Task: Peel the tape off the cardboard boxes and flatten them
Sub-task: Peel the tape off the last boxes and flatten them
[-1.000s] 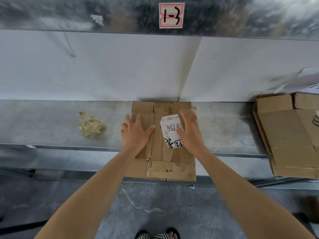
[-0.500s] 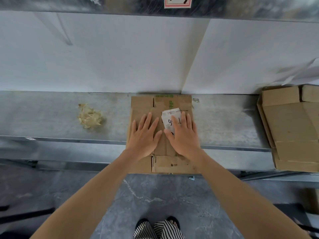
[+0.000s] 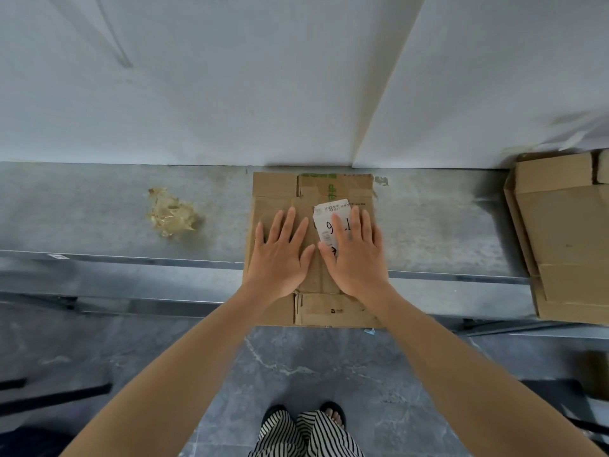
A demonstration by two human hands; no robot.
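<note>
A flattened brown cardboard box [image 3: 336, 311] lies on the grey metal shelf [image 3: 438, 225], its near end hanging over the shelf's front edge. A white label [image 3: 329, 216] with handwritten digits sticks to its top. My left hand [image 3: 280, 258] lies flat on the box, palm down, fingers spread. My right hand [image 3: 357, 255] lies flat beside it, partly covering the label. Neither hand holds anything. A crumpled wad of yellowish tape [image 3: 173, 217] sits on the shelf to the left, apart from the box.
A stack of flattened cardboard boxes [image 3: 566, 245] lies on the shelf at the right edge. A white wall [image 3: 230, 94] rises behind the shelf. Below is a grey stone floor [image 3: 313, 367], with my striped trousers and sandals at the bottom.
Both hands have slid toward me and come together on the middle of the box, pressing flat. The view has tilted down and moved closer.
</note>
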